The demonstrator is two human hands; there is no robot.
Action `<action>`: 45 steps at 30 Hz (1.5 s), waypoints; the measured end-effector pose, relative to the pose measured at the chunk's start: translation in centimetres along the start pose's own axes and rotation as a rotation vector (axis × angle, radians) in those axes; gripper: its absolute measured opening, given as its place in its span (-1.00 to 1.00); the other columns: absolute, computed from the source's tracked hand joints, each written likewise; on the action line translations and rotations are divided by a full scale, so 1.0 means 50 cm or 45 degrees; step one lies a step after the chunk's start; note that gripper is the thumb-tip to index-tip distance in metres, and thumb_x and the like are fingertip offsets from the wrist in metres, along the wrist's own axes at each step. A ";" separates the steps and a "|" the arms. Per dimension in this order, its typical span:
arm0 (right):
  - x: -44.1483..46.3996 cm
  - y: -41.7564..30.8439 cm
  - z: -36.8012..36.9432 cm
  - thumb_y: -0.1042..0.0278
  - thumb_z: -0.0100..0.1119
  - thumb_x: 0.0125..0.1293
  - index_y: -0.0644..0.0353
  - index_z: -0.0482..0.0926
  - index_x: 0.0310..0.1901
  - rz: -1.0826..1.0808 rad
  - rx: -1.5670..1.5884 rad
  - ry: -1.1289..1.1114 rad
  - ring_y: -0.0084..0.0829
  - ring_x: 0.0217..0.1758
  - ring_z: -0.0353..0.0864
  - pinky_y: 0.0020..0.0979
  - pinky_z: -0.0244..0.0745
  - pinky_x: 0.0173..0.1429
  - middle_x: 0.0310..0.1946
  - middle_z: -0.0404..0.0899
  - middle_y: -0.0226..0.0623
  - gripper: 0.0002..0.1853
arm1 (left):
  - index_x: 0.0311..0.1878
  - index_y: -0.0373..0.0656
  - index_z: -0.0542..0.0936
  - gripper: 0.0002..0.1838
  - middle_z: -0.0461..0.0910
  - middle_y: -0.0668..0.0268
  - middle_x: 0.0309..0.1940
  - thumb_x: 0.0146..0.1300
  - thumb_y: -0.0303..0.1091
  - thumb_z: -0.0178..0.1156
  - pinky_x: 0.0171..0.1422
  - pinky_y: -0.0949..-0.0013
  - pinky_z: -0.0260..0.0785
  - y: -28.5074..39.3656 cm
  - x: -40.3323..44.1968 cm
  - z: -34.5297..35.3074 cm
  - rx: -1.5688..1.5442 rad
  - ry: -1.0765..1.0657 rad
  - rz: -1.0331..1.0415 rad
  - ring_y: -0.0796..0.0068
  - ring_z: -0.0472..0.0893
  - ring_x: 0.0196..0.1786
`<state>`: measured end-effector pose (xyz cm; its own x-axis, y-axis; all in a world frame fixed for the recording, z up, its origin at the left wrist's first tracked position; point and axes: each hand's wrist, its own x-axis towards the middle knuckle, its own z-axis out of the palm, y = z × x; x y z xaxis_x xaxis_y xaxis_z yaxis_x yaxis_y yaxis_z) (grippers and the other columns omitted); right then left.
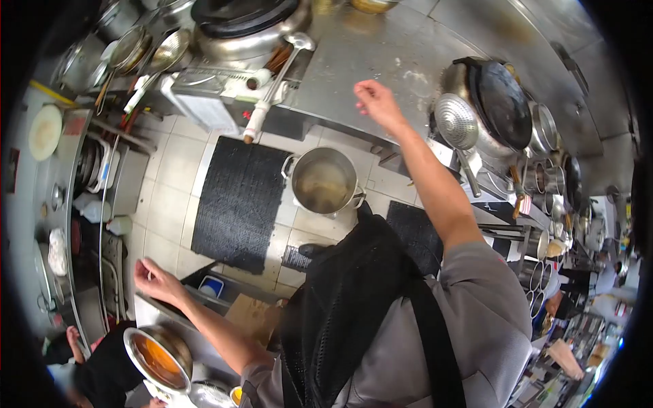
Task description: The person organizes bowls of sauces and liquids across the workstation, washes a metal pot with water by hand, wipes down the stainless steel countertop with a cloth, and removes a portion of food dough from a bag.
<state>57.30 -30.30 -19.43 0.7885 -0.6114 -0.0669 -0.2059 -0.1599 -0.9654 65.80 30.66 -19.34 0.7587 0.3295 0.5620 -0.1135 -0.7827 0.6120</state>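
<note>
It's hard to see what's in the big pot (pixel 321 158), by the black mat's (pixel 238 204) right edge. The right hand (pixel 378 105), near the worktop's (pixel 360 61) front edge, and left hand (pixel 159 281) have loosely bent fingers, a bit apart.

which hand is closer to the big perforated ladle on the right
Right. The right hand is a little left of the perforated ladle in the picture, not touching it; the left hand is far off, lower left.
</note>
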 end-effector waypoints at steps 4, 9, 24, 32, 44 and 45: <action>0.036 0.000 -0.235 0.12 0.20 0.46 0.15 0.59 0.04 -0.004 -0.015 0.276 -0.54 -0.26 0.62 -0.44 0.58 -0.24 -0.18 0.62 -0.40 -0.70 | 0.11 -0.34 0.53 -0.59 0.53 0.12 -0.10 0.42 -0.19 0.27 -0.05 0.27 0.46 0.147 -0.011 0.217 -0.254 -0.146 0.120 0.32 0.52 -0.12; 0.209 0.001 -0.436 0.15 0.24 0.43 0.21 0.59 0.03 -0.024 0.021 0.518 -0.55 -0.28 0.59 -0.46 0.57 -0.28 -0.23 0.60 -0.40 -0.68 | 0.08 -0.32 0.55 -0.68 0.56 0.14 -0.07 0.41 -0.29 0.26 0.01 0.33 0.49 0.469 -0.028 0.466 -0.695 -0.365 0.268 0.36 0.56 -0.08; 1.082 0.186 -0.484 0.40 0.33 0.28 0.36 0.50 -0.04 0.481 0.860 0.444 -0.28 -0.34 0.67 -0.28 0.69 -0.32 -0.25 0.58 -0.11 -0.69 | 0.05 -0.26 0.55 -0.74 0.60 0.26 -0.19 0.37 -0.38 0.28 -0.08 0.40 0.48 1.187 -0.169 1.176 -1.007 -1.091 0.464 0.50 0.56 -0.19; 1.201 0.204 -0.436 0.61 0.13 0.27 0.48 0.45 -0.11 0.410 1.090 0.522 -0.22 -0.35 0.63 -0.18 0.75 -0.14 -0.30 0.52 -0.08 -0.81 | 0.06 -0.27 0.55 -0.71 0.63 0.26 -0.18 0.37 -0.34 0.27 -0.02 0.37 0.47 1.291 -0.226 1.336 -0.925 -1.178 0.359 0.48 0.58 -0.16; 1.028 0.141 -0.572 0.55 0.07 0.26 0.41 0.44 0.02 0.342 0.867 0.383 -0.38 -0.45 0.64 -0.37 0.62 -0.41 -0.28 0.62 -0.08 -0.71 | 0.11 -0.29 0.53 -0.67 0.61 0.30 -0.16 0.41 -0.29 0.23 -0.03 0.42 0.44 1.388 -0.237 1.448 -1.091 -1.290 -0.268 0.54 0.56 -0.17; 1.009 0.146 -0.585 0.54 0.07 0.26 0.40 0.45 0.01 0.347 0.839 0.363 -0.38 -0.46 0.63 -0.37 0.61 -0.42 -0.28 0.62 -0.09 -0.72 | 0.10 -0.30 0.54 -0.69 0.61 0.31 -0.21 0.40 -0.31 0.23 -0.09 0.41 0.44 1.393 -0.239 1.451 -1.117 -1.350 -0.379 0.53 0.55 -0.23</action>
<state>78.60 -84.99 -22.48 0.5611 -0.7533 -0.3431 0.0865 0.4656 -0.8808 95.40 -66.11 -23.80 0.8962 -0.4348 -0.0880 0.0753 -0.0465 0.9961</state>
